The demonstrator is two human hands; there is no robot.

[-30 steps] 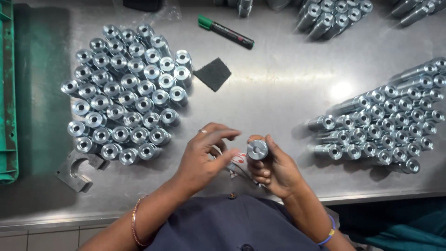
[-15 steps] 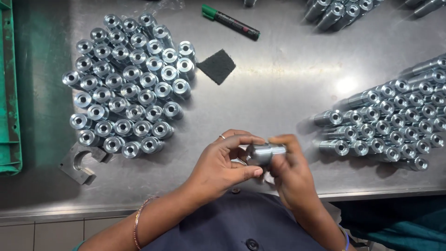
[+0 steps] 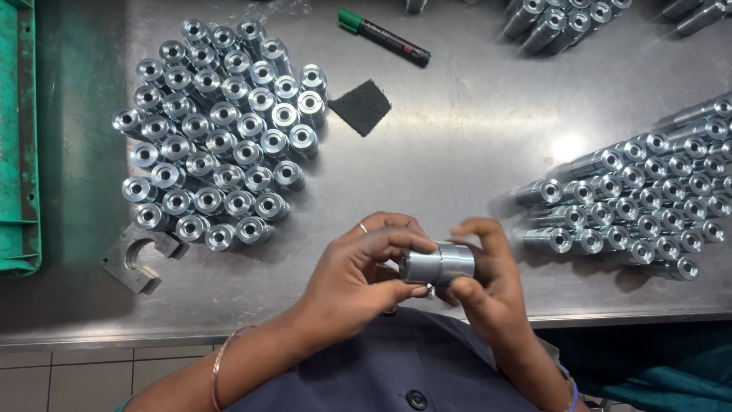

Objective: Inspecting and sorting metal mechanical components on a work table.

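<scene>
The metal cylinder (image 3: 438,264), held end-on a second ago, now lies sideways between both hands above the near tabletop (image 3: 457,152) edge. The left hand (image 3: 358,271) pinches one end; the right hand (image 3: 484,278) closes on the other, exposing its side wall to view.

Both hands meet near the person's chest, the left hand (image 3: 358,267) curled with thumb and fingertips pinching inward, the right hand (image 3: 484,278) cupped opposite, fingers raised
</scene>
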